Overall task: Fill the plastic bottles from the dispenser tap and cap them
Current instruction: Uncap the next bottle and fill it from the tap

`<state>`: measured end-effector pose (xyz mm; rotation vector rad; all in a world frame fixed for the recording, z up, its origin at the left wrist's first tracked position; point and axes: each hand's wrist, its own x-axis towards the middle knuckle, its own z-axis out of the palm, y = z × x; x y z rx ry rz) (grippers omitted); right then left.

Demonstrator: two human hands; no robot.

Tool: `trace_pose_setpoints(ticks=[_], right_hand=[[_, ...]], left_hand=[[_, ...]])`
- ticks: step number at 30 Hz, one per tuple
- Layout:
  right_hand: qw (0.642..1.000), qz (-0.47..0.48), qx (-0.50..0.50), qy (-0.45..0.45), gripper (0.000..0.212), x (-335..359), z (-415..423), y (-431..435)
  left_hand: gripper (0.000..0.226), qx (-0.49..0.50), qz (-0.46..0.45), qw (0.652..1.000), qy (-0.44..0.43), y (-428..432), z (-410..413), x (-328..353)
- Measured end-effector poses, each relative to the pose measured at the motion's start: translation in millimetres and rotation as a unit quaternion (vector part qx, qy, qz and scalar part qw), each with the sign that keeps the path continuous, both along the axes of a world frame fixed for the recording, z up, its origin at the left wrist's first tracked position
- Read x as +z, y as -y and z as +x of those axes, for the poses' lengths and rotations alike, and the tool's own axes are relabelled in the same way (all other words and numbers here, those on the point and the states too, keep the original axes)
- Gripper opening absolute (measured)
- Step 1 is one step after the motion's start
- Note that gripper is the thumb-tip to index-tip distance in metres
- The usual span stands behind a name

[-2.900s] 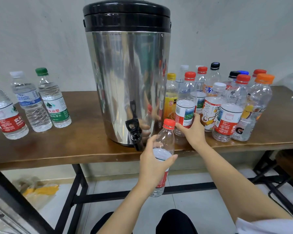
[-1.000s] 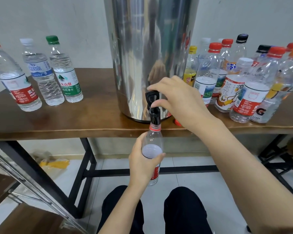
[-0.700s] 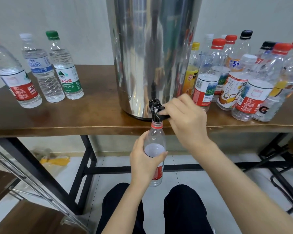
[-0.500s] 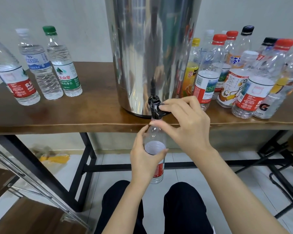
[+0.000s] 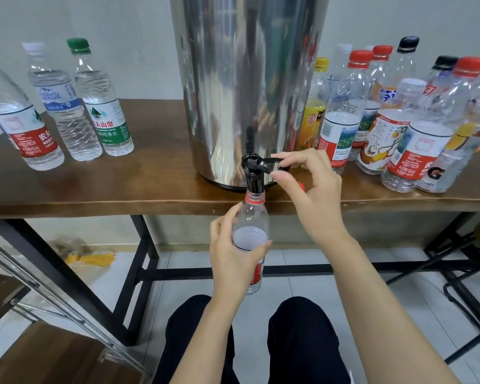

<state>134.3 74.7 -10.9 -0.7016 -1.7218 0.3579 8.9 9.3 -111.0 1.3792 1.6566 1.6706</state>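
Head view: left hand (image 5: 233, 261) grips bottle (image 5: 254, 217) just below near table (image 5: 122, 187) edge, mouth right under tap (image 5: 252, 178) to catch water w/o spills; right hand (image 5: 311, 189) pinches lever (image 5: 270, 162) on dispenser (image 5: 247, 79), prob. to open flow.

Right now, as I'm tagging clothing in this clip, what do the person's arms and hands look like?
The left hand and right hand are bare, with no gloves, rings or watch. No sleeve covers the left forearm or right forearm.
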Motion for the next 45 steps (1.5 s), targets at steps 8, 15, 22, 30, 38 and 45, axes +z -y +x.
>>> trace_pose_setpoints(ticks=[8,15,22,30,38,45], right_hand=[[0.990,0.107,-0.070,-0.063,0.022,-21.5,-14.4,-8.9],[0.984,0.108,-0.070,-0.121,0.024,-27.9,-21.7,-7.1],[0.986,0.090,-0.047,-0.134,0.017,-27.7,-19.4,-7.6],[0.986,0.072,-0.024,-0.150,0.014,-26.7,-19.5,-6.8],[0.986,0.063,-0.019,-0.155,0.016,-26.9,-19.6,-6.2],[0.986,0.057,-0.015,-0.157,0.017,-25.8,-18.6,-5.2]], left_hand=[[0.082,-0.004,0.008,1.000,0.004,-5.8,-1.8,-1.8],[0.084,0.001,0.003,1.000,0.027,-1.5,4.8,-4.0],[0.083,0.008,-0.002,1.000,0.027,-0.3,7.8,-4.0],[0.085,0.011,-0.010,1.000,0.027,1.7,7.7,-2.3],[0.086,0.010,-0.008,0.999,0.030,2.3,8.7,-2.1],[0.087,0.005,-0.013,0.999,0.034,3.2,8.9,-2.1]])
